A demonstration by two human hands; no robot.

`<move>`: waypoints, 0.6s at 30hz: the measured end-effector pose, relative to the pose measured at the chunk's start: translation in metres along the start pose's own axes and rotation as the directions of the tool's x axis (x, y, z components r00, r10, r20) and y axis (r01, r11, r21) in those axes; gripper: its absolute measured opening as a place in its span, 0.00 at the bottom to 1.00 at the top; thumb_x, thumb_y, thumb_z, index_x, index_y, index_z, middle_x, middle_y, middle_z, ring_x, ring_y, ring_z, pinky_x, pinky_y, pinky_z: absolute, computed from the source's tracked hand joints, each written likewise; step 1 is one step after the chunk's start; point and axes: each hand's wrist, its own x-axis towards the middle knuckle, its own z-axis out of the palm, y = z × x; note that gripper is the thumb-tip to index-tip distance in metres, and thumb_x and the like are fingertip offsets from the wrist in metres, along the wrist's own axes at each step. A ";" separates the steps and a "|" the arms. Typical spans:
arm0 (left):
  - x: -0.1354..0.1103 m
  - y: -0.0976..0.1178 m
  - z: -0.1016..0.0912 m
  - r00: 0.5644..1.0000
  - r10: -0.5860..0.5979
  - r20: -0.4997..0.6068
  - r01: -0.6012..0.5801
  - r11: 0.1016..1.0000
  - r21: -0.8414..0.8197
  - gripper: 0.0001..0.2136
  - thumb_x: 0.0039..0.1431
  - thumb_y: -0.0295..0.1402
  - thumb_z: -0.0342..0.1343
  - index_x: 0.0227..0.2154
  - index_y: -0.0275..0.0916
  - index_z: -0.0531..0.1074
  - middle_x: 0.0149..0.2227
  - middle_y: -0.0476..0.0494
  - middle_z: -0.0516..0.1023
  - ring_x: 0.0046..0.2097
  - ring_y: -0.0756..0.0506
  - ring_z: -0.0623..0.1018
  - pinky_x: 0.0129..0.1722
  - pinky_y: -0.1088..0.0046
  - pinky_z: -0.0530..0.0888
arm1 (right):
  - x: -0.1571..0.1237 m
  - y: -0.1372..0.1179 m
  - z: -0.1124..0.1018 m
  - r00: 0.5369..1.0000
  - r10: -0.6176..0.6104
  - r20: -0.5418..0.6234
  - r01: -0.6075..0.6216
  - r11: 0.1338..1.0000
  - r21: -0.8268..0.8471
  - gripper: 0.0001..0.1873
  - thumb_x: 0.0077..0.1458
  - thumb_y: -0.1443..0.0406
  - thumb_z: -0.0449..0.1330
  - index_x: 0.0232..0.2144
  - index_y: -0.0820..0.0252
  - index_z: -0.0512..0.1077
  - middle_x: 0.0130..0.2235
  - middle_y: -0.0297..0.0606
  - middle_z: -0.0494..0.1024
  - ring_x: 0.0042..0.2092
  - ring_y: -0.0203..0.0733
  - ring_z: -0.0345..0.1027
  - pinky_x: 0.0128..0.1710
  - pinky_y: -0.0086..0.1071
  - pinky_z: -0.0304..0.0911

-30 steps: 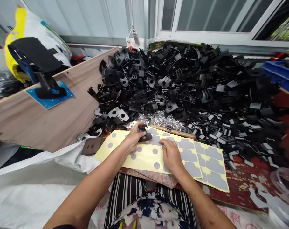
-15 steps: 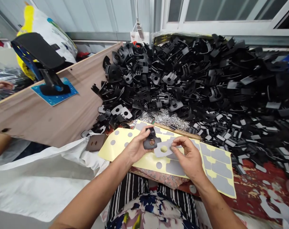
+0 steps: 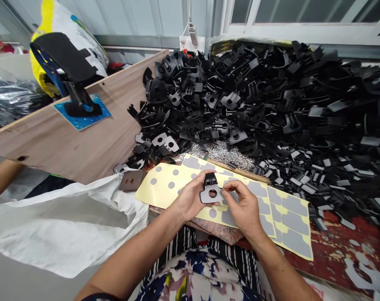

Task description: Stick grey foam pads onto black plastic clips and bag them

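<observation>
Item in hand: small black plastic clip, with a grey adhesive pad with a round hole laid against its flat base. The clip is held just above the yellow backing sheet, over the sheet's middle. The left hand is closed on the clip, thumb and fingers at its left side. The right hand has thumb and forefinger pinched narrow on the pad's right edge.

The sheet carries more grey pads of the same cut, plus round grey dots. It lies flat on the red patterned table, its near edge over the person's lap. Along the sheet's far edge lies a thin wooden stick, then a patch of small silver metal bits. Beyond the sheet is a large heap of black plastic clips, reaching back to the white window frame.

Left of the sheet, a brown rectangular plate with two holes rests on a white woven sack. Farther left is a slanted pale wooden board bearing a black stand on a blue base. Another person's forearm shows at the left margin, well apart from the sheet.
</observation>
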 end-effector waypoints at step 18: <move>-0.003 -0.032 0.000 0.892 0.418 -0.175 -0.266 0.796 0.545 0.20 0.51 0.25 0.68 0.46 0.46 0.74 0.44 0.48 0.73 0.45 0.46 0.73 0.44 0.75 0.74 | -0.022 0.004 0.013 0.906 -0.403 0.131 0.388 0.665 -0.638 0.39 0.66 0.71 0.55 0.73 0.52 0.46 0.57 0.55 0.72 0.54 0.58 0.71 0.50 0.53 0.68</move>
